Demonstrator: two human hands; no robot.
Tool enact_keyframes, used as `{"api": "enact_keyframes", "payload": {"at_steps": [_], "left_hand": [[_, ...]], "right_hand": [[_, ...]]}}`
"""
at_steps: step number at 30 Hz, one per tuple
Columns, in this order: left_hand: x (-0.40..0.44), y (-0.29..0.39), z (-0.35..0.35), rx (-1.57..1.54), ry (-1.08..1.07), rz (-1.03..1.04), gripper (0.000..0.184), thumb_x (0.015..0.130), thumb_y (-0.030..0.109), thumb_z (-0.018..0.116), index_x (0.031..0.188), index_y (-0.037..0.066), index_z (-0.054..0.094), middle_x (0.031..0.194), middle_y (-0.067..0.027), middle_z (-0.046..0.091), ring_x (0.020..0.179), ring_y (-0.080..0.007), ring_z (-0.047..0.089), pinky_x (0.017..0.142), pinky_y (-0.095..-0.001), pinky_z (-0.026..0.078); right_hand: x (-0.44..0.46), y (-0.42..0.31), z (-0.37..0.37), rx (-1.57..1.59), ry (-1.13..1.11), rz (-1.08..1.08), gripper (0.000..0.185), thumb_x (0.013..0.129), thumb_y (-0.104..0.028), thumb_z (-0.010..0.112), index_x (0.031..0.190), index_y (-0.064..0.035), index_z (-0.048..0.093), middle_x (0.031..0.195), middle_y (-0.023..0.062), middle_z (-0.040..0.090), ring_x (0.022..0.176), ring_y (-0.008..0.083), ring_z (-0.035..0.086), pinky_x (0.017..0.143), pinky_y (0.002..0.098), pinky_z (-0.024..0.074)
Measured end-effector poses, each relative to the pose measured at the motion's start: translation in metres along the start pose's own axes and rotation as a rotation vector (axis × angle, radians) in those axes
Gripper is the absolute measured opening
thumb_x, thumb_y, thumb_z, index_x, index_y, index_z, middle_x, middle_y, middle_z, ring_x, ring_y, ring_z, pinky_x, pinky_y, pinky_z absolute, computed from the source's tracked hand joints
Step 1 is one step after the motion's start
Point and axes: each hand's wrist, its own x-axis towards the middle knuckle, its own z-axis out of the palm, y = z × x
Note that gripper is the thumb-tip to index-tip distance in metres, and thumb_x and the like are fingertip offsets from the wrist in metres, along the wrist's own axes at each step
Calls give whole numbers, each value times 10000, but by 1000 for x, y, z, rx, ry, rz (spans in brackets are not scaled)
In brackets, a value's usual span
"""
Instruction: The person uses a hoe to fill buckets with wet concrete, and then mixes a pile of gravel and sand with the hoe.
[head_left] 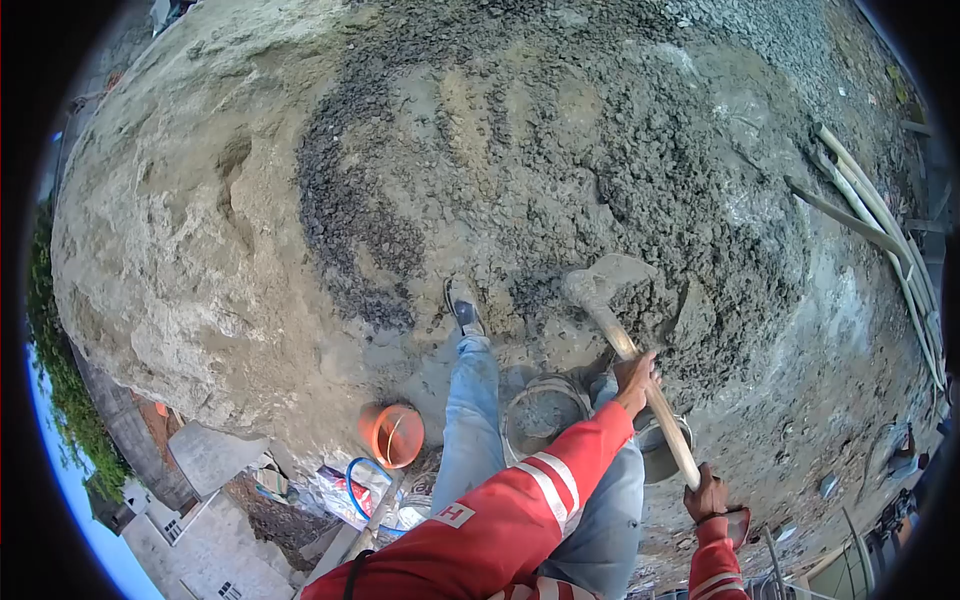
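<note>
My left hand [634, 380] is closed round the middle of the wooden handle of a shovel [655, 398]. Lower down, my right hand [706, 494] grips the end of the same handle. The grey, mud-coated blade [604, 280] rests at the near edge of a wide heap of dark, wet gravel mix [680, 190]. Between my legs stands a bucket with grey content [542, 414], and a second bucket [660, 450] is partly hidden behind the handle and my right leg.
An orange bucket [398, 436] stands left of my left leg, near plastic sacks [345, 492] and a blue hoop. A large sand mound [190, 230] rises at the left. Long poles [880, 220] lie at the right. Grey gravel [750, 30] covers the top right.
</note>
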Motion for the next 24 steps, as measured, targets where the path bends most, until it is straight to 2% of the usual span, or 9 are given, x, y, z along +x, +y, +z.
{"api": "enact_keyframes", "payload": {"at_steps": [3,8,9,12,13,16,18,21,24], "left_hand": [[-15,63,15,145,-48,199,169,830,166,697,810,67,561,635,-2,500,464,-116,451,458,-290,431],[-37,300,89,465,-91,728,181,845,81,659,883,-23,516,659,-34,500,476,-118,476,423,-278,436],[-35,343,104,558,-67,854,216,856,79,650,943,-35,489,667,-49,510,492,-125,490,424,-280,447],[5,445,130,864,76,1151,359,890,90,619,1124,-86,411,771,-111,564,540,-160,561,443,-295,499],[68,485,127,1054,189,1420,435,868,103,632,1152,-122,391,836,-177,614,618,-219,648,462,-313,527],[136,545,126,1228,340,1389,520,815,133,668,1159,-148,398,930,-273,636,716,-322,694,555,-367,570],[172,568,113,1463,504,1051,685,754,143,702,1256,-128,323,1170,-343,543,1077,-419,593,928,-444,496],[177,550,80,1525,548,1098,467,764,155,663,1103,-136,529,1022,-328,629,927,-387,673,832,-426,540],[162,520,50,1611,576,1035,356,756,154,661,978,-120,613,1008,-331,631,974,-363,665,840,-429,531]], "right_hand": [[21,-50,35,146,149,-60,401,656,-157,702,993,-90,495,730,210,627,680,443,612,627,539,484],[166,-264,-7,495,432,-159,335,688,-94,684,969,-82,502,690,254,602,708,493,591,617,544,474],[206,-306,-18,641,363,-170,331,696,-90,674,977,-74,501,731,265,616,742,494,597,631,550,475],[326,-417,-51,813,491,-292,367,725,-68,648,1071,-44,528,792,268,633,800,484,605,698,522,488],[370,-446,-59,876,449,-308,353,725,-71,649,1055,-18,535,820,280,635,828,483,607,702,512,493],[472,-509,-53,1004,436,-353,336,727,-92,652,1035,10,563,898,291,641,883,470,616,740,499,506],[481,-537,-39,995,315,-203,342,730,-106,646,1052,-5,585,938,277,653,911,450,631,777,494,515],[451,-538,-16,1017,215,-138,358,736,-116,645,1069,-2,580,954,275,656,919,447,633,803,496,514],[394,-538,-25,955,123,-20,402,746,-130,650,1109,11,549,955,283,655,920,446,634,822,499,508]]}}
